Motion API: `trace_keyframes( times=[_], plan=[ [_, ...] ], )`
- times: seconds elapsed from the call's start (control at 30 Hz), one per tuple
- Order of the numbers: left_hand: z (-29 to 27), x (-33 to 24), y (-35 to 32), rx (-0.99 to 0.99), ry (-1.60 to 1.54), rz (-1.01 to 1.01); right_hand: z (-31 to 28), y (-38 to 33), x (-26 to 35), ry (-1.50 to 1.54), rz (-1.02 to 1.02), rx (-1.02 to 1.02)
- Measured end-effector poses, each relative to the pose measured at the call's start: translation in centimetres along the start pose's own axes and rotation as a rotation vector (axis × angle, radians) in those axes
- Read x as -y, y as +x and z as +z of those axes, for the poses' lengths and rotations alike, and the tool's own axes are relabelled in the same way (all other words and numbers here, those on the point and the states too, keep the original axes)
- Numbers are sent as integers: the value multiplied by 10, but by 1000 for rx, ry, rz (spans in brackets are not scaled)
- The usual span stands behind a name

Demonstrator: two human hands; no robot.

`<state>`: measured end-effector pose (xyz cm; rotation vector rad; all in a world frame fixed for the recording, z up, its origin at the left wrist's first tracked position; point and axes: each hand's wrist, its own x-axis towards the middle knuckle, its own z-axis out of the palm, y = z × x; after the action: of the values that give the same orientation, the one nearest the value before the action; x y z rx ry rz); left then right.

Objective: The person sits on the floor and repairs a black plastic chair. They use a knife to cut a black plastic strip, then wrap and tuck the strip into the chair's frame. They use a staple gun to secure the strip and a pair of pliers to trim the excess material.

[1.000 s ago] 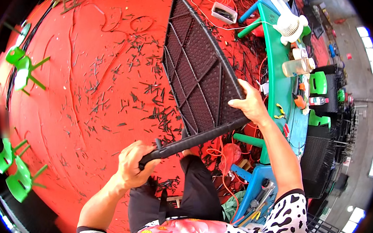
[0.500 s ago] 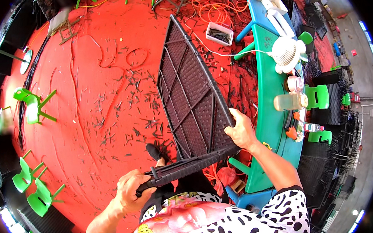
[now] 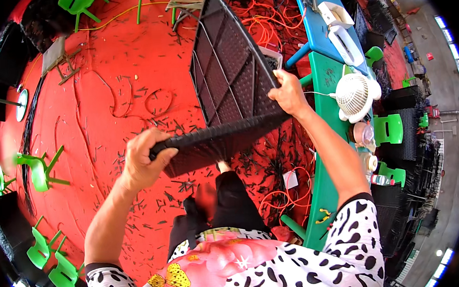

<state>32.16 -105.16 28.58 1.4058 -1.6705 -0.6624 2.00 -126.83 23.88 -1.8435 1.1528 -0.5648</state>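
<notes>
Carrying woven panel point(image 3: 230, 84): left hand point(image 3: 144, 163) clamped at 7 o'clock, right hand point(image 3: 288, 93) at 3; next, level carefully.

A black woven panel point(image 3: 230, 78), red floor point(image 3: 103, 115), green chairs point(image 3: 40, 172), and a white fan point(image 3: 354, 96).

my clothes, seen from above

short white sleeves blotched with black cow spots, bare forearms below them. the shirt front is pink with a yellow butterfly and a small white star shape; dark trousers beneath.
</notes>
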Motion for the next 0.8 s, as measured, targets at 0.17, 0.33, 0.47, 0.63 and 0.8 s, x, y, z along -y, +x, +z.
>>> trace_keyframes(
  times=[0.17,0.33,0.47,0.63,0.8],
  plan=[
    [34,79,86,-41,66,-37,10,140,-85,-93,-147,-115],
    [100,154,135,-90,31,-202,9,241,-142,-282,-202,-189],
    [147,185,174,-62,25,-178,-4,281,-184,-206,-51,-127],
    [190,198,231,-2,95,-27,-20,294,-227,-372,156,-254],
    [212,193,268,114,118,44,-57,306,-254,-207,154,-144]
  ],
)
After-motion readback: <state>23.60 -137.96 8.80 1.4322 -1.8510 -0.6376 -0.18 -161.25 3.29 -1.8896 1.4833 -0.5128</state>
